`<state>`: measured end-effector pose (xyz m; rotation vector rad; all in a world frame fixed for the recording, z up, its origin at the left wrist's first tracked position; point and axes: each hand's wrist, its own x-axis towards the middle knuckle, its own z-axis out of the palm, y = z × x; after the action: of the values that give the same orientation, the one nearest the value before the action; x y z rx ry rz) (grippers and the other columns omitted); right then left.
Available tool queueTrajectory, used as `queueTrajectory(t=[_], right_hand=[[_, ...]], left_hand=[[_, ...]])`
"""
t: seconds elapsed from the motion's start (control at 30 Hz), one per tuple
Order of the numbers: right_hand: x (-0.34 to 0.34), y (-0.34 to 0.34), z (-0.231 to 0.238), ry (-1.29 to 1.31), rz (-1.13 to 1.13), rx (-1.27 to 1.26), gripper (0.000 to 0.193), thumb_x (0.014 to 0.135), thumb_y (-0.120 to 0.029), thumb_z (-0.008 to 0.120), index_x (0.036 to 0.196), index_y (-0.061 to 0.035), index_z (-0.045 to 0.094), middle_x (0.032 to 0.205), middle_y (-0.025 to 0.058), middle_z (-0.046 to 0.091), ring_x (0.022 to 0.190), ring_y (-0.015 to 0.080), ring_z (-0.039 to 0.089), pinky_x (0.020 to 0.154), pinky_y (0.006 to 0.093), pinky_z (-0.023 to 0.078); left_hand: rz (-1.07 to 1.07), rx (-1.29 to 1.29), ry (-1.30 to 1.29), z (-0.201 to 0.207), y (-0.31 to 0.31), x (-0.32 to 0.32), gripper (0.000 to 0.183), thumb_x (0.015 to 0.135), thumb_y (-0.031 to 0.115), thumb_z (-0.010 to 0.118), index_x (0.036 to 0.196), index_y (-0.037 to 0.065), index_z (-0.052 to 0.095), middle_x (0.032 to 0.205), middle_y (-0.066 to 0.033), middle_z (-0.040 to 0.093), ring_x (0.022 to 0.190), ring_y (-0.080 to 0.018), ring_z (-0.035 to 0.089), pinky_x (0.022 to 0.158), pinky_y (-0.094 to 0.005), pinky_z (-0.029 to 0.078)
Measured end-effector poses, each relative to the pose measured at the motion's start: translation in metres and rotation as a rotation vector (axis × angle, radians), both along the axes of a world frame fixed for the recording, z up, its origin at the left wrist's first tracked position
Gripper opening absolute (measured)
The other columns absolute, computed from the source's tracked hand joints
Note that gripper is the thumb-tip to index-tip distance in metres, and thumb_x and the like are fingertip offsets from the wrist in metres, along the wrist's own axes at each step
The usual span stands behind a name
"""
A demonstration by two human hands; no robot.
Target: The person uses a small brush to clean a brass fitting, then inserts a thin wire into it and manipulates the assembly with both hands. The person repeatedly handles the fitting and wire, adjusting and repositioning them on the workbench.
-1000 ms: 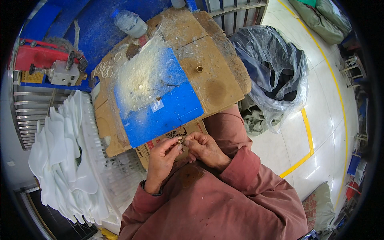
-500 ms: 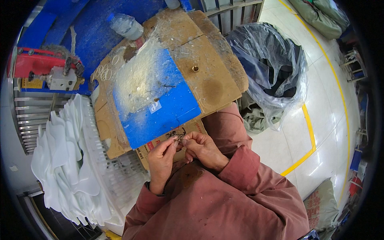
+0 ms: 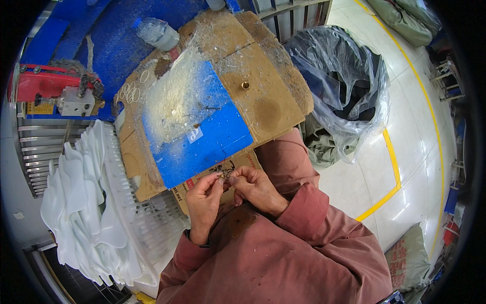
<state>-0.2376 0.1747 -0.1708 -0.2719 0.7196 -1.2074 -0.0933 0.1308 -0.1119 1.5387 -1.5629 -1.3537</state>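
Just beyond the left hand (image 3: 205, 197), a blue board (image 3: 223, 131) heaped with pale powder (image 3: 174, 96), flat on cardboard (image 3: 271, 86). Farther beyond and to the left of that hand, a clear bottle (image 3: 158, 35), blue-capped and tipped over; farther left again, a red machine (image 3: 45, 85) with a silver block (image 3: 77, 103). Well left of the same hand, white pieces (image 3: 83, 207) stacked beside a crate (image 3: 147, 223). Beyond and right of the right hand (image 3: 258, 190), a clear bag (image 3: 349, 71) with dark contents; farther right, a yellow line (image 3: 392, 159) across pale floor (image 3: 349, 182).

Shiny metallic piece (image 3: 223, 176), matt cardboard (image 3: 273, 83)
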Motion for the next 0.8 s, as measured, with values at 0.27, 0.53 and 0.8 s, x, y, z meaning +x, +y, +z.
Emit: queueTrajectory(t=[0.27,0.53,0.8], right_hand=[[0.0,-0.0005,0.0013,0.082,-0.004,-0.012,0.014,0.102,-0.016,0.056,0.098,-0.0028,0.056,0.078,0.0055,0.065,0.054,0.0093,0.057,0.05,0.0247,0.047],[-0.0011,0.0006,0.0023,0.192,0.002,-0.049,0.017,0.103,-0.018,0.055,0.098,-0.0018,0.057,0.065,0.0008,0.057,0.053,0.0077,0.055,0.049,0.0238,0.044],[-0.002,0.0016,0.0036,0.163,-0.001,-0.05,0.017,0.103,-0.018,0.055,0.099,-0.0021,0.057,0.064,0.0003,0.056,0.054,0.0073,0.054,0.05,0.0234,0.043]], left_hand=[[0.035,0.07,0.036,-0.0053,-0.0015,0.0027,0.016,0.095,0.002,0.064,0.109,-0.005,0.068,0.095,-0.0097,0.073,0.084,-0.0148,0.072,0.073,-0.025,0.056],[0.094,0.188,0.179,-0.0079,-0.0034,0.007,0.016,0.095,0.002,0.063,0.108,-0.007,0.066,0.096,-0.0157,0.072,0.084,-0.0201,0.073,0.074,-0.0305,0.061],[0.096,0.218,0.182,-0.0043,-0.0044,0.0066,0.016,0.096,0.002,0.062,0.109,-0.007,0.065,0.096,-0.0156,0.072,0.086,-0.0209,0.073,0.075,-0.0311,0.062]])
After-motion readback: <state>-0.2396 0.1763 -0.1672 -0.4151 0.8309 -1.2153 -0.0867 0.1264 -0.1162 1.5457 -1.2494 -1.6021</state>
